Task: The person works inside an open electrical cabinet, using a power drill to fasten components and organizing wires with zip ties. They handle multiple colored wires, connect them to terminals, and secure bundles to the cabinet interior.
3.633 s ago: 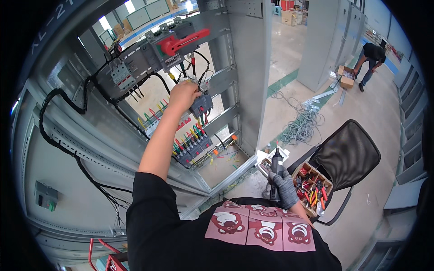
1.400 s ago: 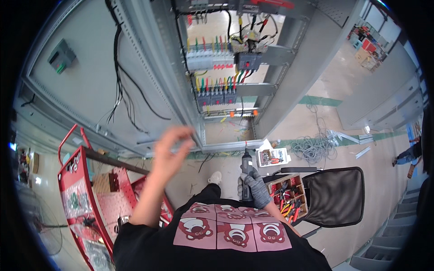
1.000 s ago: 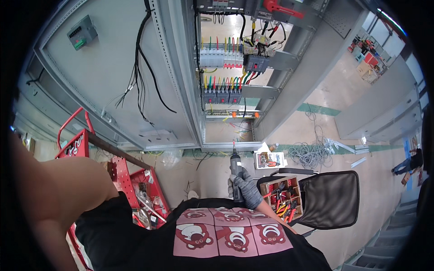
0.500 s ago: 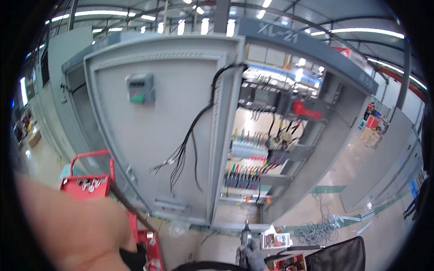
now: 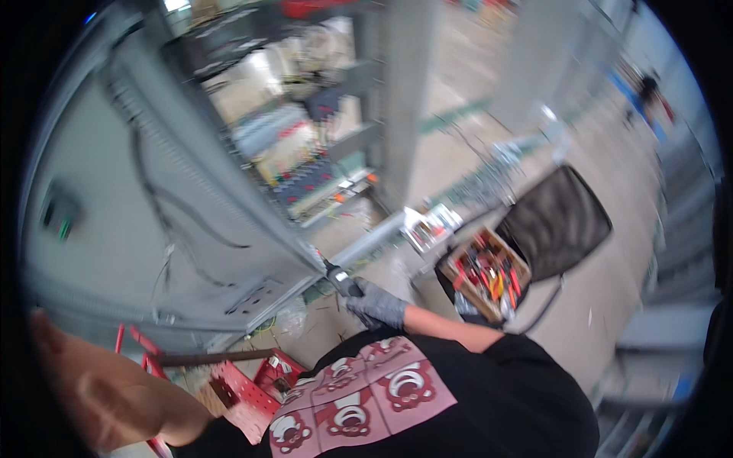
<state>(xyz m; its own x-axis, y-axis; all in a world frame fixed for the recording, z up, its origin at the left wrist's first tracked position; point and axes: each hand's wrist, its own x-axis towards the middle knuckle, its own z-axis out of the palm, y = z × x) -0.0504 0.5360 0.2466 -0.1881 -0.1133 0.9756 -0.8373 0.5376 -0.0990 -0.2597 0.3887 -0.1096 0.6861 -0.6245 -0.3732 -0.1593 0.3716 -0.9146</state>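
Note:
My right hand [image 5: 378, 304], in a grey glove, is closed around a dark power screwdriver [image 5: 336, 276]. Its tip points up and left toward the lower edge of the open grey cabinet door [image 5: 114, 221]. At the lower left, my bare left arm [image 5: 145, 401] is raised close to the camera from a black sleeve. The fingers of that hand cannot be made out. Beyond the tool stands the open electrical cabinet [image 5: 401, 130], with rows of breakers [image 5: 305, 179] and coloured wires. Dark cables [image 5: 149, 183] hang on the door's inner side. Motion blurs much of the picture.
Right of my gloved hand, a box of hand tools [image 5: 492, 275] sits beside a black mesh chair back [image 5: 561, 221]. A white box of small parts [image 5: 431, 227] stands by the cabinet base. A red tool cart [image 5: 240, 397] is at lower left. Coiled cable [image 5: 477, 191] lies on the floor.
My view has swung down and to the right and tilted. The cabinet now appears higher and further left, and more of my right arm and shirt shows. The screwdriver stays in my right hand.

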